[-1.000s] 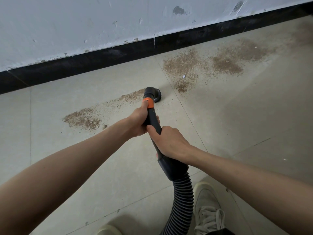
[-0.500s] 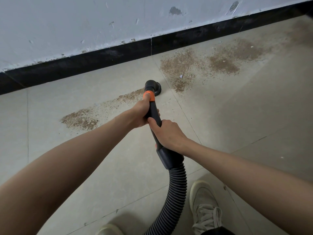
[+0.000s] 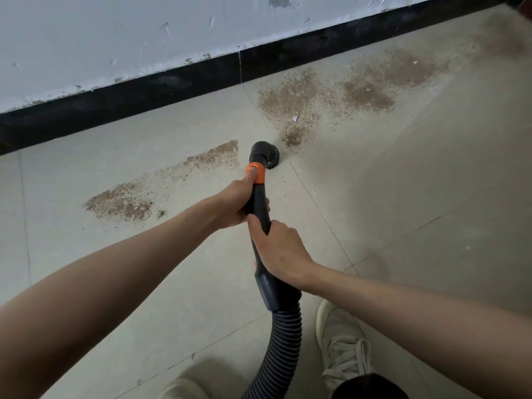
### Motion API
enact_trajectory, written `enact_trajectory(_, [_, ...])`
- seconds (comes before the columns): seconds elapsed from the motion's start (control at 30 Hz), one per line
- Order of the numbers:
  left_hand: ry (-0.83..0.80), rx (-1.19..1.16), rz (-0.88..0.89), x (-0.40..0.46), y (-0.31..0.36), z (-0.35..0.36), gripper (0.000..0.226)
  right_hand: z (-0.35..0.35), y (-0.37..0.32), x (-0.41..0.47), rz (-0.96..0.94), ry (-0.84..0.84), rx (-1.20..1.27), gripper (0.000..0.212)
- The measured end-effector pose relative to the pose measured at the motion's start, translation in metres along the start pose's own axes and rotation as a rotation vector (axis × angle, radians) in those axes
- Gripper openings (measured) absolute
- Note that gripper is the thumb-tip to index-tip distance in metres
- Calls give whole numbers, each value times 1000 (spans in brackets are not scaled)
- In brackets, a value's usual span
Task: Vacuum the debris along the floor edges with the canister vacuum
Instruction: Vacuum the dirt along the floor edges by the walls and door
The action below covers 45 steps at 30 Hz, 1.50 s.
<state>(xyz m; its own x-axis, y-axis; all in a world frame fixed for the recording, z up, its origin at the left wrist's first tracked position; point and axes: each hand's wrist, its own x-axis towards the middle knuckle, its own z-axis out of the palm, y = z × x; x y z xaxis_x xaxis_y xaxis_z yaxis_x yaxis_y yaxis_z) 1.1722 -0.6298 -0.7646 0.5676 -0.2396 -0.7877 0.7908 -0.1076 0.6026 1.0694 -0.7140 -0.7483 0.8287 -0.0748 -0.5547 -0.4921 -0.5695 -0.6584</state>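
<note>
Ribbed hose [image 3: 283, 344], round nozzle [image 3: 266, 155], gritty debris [image 3: 290, 96].

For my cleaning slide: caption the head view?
Both hands grip the vacuum wand, nozzle between two debris patches by the baseboard.

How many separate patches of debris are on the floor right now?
3, though fainter dust may extend past the frame's right edge. One patch lies left of the nozzle, one just beyond it, and one farther right near the baseboard.
</note>
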Motion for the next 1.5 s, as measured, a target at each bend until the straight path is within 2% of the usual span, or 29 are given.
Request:
enact_trajectory(0.3, [-60, 73, 0, -12, -1, 5, 48, 8, 4, -9, 22, 28, 93, 52])
enact_trajectory(0.47, [6, -36, 69, -22, 0, -18, 48, 13, -9, -6, -62, -5, 34, 50])
enact_trajectory(0.57, [100, -150, 132, -32, 0, -44, 46, 22, -27, 2, -141, -46, -58, 53])
enact_trajectory(0.73, [207, -469, 139, -52, -16, -101, 43, 54, -64, 9, -264, -187, -210, 53])
enact_trajectory(0.83, [332, -629, 169, -67, -33, -136, 45, 80, -87, 9, -311, -314, -259, 52])
enact_trajectory(1.0, [538, -856, 274, -97, -66, -197, 39, 132, -118, 1, -322, -577, -236, 54])
enact_trajectory(1.13, [595, -955, 280, -112, -94, -221, 41, 162, -121, -7, -342, -681, -305, 52])
enact_trajectory(1.3, [575, -998, 267, -113, -111, -227, 42, 177, -117, -11, -402, -671, -391, 50])
enact_trajectory(1.5, [556, -934, 193, -106, -115, -225, 44, 173, -110, -6, -424, -625, -418, 51])
